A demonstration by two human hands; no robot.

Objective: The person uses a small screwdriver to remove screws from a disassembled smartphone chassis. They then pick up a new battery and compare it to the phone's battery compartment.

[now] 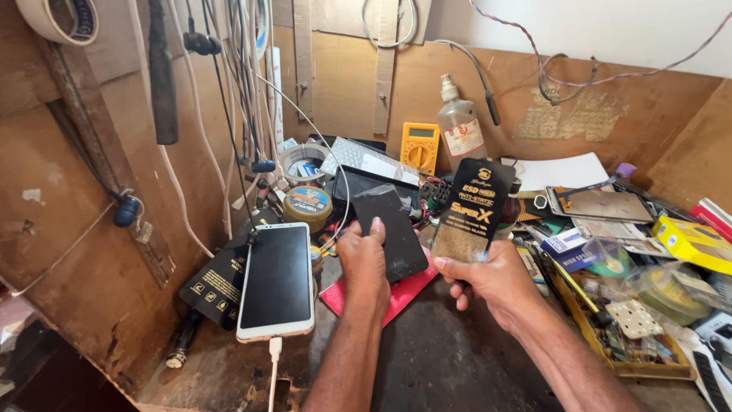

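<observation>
Your left hand [364, 259] pinched black glass panel [390, 231] tilted for viewing; right hand [488, 278] fingers closed on black-gold packet [473, 210], upright beside it.

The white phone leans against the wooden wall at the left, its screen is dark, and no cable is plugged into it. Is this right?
Not quite. In the head view, the white phone does lean at the wooden wall on the left with a dark screen, but a white cable is plugged into its bottom edge. The rest of the statement holds.
</observation>
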